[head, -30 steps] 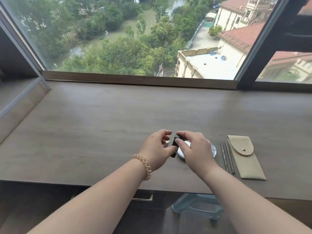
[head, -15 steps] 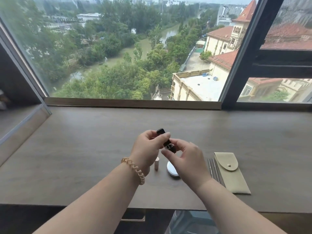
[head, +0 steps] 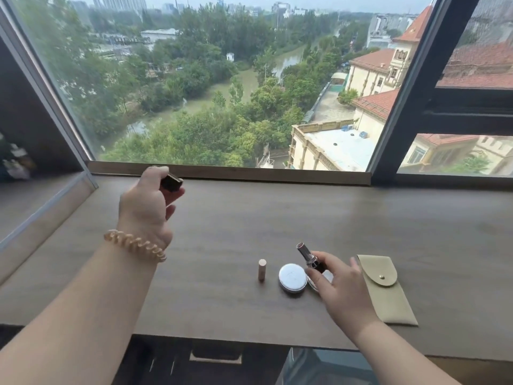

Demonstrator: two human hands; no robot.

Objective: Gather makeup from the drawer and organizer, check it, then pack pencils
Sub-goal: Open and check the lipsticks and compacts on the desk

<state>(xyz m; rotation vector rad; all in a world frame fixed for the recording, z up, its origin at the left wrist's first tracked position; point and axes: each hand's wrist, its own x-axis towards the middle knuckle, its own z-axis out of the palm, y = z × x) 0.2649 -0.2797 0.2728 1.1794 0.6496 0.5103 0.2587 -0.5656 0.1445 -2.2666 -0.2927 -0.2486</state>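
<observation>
The desk (head: 277,218) is a long slab of grey-brown wood grain with a matte finish, running below a wide window (head: 222,93). On it, near the front edge, a small pinkish cylinder (head: 262,270) stands upright. Just to its right lies a round, flat white compact (head: 293,277) with a metallic rim, its lid on. A second pale round piece (head: 327,276) shows past the compact. It is mostly hidden by the right hand, so what it is cannot be told. Further right lies a flat beige pouch (head: 384,290), smooth like soft leather, with a rounded flap fastened by a metal snap. Its contents do not show.

The hands are well apart. The left hand (head: 147,204) is raised above the desk towards the window sill. Its fingers are curled round a dark, square-ended lipstick cap (head: 172,183), and a coiled peach hair tie (head: 136,245) circles the wrist. The right hand (head: 342,290) hovers low over the desk between compact and pouch. Its thumb and forefinger pinch the base of the uncapped lipstick (head: 305,252), and the other fingers are spread loosely. The lipstick has a dark case with a shiny band. Its reddish-brown tip tilts up and to the left, above the compact.
</observation>
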